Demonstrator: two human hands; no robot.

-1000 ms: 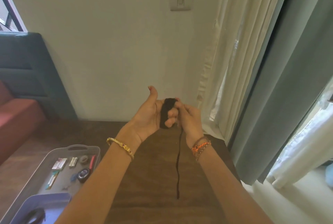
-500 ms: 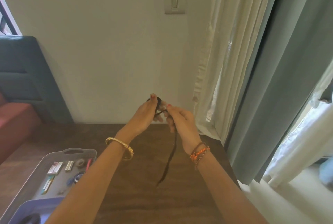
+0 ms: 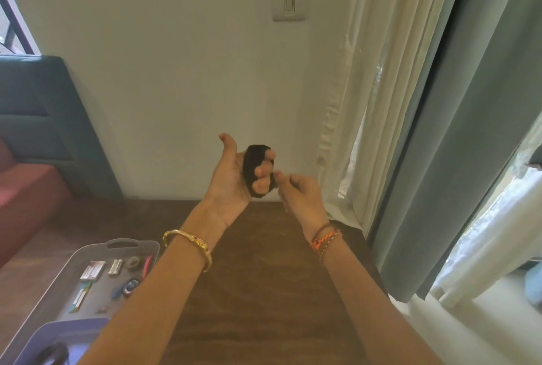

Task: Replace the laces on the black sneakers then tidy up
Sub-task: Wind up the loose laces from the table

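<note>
Sitting at 8 o'clock on the wooden table [image 3: 264, 291], a grey tray [image 3: 88, 250] of small items is seen. Raised at centre, the left hand [image 3: 234, 176] is wrapped in a black lace [image 3: 252, 171], wound around its curled fingers with the thumb up. At 3 o'clock of it, the right hand [image 3: 302, 197] is curled; whether the lace is pinched cannot be told.

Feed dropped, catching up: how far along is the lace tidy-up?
Done: the black lace looks fully wound round the left hand fingers, no tail hanging. In hand: the right hand pinches at the coil's edge. Left: stowing it, perhaps in the tray. No sneakers in view.
</note>
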